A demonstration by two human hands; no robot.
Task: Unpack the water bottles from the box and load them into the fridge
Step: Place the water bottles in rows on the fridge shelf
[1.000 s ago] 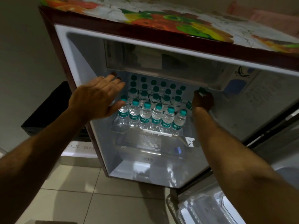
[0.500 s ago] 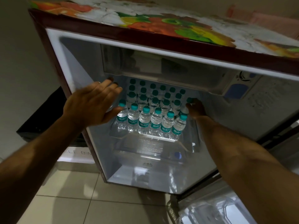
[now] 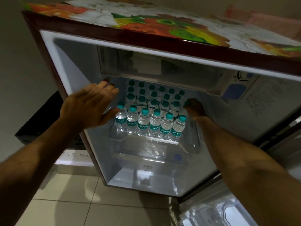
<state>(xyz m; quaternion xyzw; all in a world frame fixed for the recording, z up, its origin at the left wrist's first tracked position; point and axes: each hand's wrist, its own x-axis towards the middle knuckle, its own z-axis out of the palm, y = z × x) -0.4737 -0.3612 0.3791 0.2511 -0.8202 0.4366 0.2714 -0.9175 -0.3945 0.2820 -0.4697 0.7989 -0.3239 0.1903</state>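
Note:
The small fridge (image 3: 68, 66) stands open, with a fruit-print top. On its shelf stand several rows of clear water bottles (image 3: 154, 123) with teal caps and teal labels. My right hand (image 3: 194, 108) is inside at the right end of the rows, wrapped around a teal-capped bottle (image 3: 186, 104) next to the right wall. My left hand (image 3: 88, 106) hovers flat, fingers spread, at the fridge's left inner wall, just left of the front row and holding nothing.
A freezer compartment (image 3: 159, 67) sits above the bottles. Below the shelf is a clear crisper cover (image 3: 146, 149). The open door (image 3: 228, 209) with its racks is at the lower right. A dark box (image 3: 40, 121) and a white bin (image 3: 73, 159) stand left of the fridge on tiled floor.
My right hand has lowered a bottle from near the freezer's edge down to the shelf at the right end of the rows. My left hand stayed near the left wall.

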